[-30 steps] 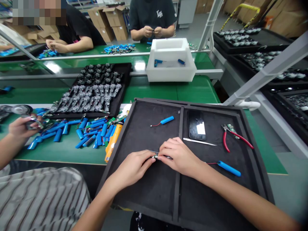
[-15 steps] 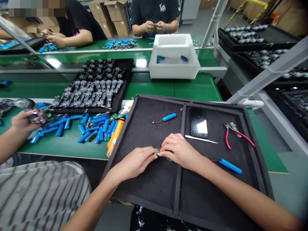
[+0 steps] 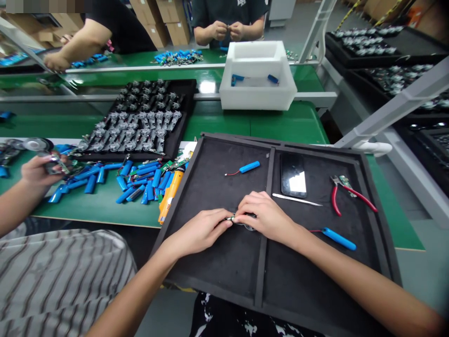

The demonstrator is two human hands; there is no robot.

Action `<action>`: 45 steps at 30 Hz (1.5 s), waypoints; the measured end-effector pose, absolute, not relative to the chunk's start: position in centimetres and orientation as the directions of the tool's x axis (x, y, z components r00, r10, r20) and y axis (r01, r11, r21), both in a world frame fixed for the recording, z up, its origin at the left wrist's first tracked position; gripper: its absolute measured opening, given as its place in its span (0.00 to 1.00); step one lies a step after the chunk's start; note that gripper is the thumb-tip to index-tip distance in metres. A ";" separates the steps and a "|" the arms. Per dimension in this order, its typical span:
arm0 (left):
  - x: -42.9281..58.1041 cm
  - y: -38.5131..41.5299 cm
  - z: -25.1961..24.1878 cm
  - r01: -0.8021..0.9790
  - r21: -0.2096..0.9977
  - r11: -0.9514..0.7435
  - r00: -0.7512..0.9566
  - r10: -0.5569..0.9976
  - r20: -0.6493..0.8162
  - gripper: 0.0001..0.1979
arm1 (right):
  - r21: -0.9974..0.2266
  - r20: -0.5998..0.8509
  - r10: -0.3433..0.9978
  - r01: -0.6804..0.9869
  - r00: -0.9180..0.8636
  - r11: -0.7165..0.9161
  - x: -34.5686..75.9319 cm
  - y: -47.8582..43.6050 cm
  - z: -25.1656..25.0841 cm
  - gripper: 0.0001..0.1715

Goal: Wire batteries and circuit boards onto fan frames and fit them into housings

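Note:
My left hand (image 3: 203, 230) and my right hand (image 3: 264, 216) meet over the left compartment of the black foam tray (image 3: 206, 271). Between their fingertips is a small part with a green circuit board (image 3: 230, 218), mostly covered by the fingers. A clear rounded piece (image 3: 249, 227) of it shows under my right palm. Both hands are closed in a pinch on this part. Beyond them lies a blue battery (image 3: 249, 167) with a red lead. A pair of tweezers (image 3: 296, 200) rests just right of my right hand, and another blue battery (image 3: 338, 238) is beside my right forearm.
A phone (image 3: 293, 174) and red-handled cutters (image 3: 337, 196) lie in the right compartment. Left are a yellow tool (image 3: 171, 194), piled blue batteries (image 3: 150, 185) and a tray of lens assemblies (image 3: 133, 124). A white box (image 3: 258, 96) stands behind. A co-worker's hand (image 3: 38, 171) holds a part.
The view has shifted slightly. My hands stay together on the part, and a little more of its clear piece shows. A co-worker at the back left has stretched an arm out.

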State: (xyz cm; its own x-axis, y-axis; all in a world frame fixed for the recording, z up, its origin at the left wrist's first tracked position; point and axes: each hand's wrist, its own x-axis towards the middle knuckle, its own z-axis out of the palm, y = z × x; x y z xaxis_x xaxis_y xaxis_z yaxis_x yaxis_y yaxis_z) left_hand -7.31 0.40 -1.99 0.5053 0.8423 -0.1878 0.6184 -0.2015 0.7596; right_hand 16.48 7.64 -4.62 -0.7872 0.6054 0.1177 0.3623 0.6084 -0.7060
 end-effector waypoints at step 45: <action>-5.0 -1.2 -3.0 0.737 0.661 -0.142 0.287 0.951 -0.115 0.05 | -0.682 0.133 0.623 0.385 -0.771 0.622 17.0 6.4 -5.1 0.10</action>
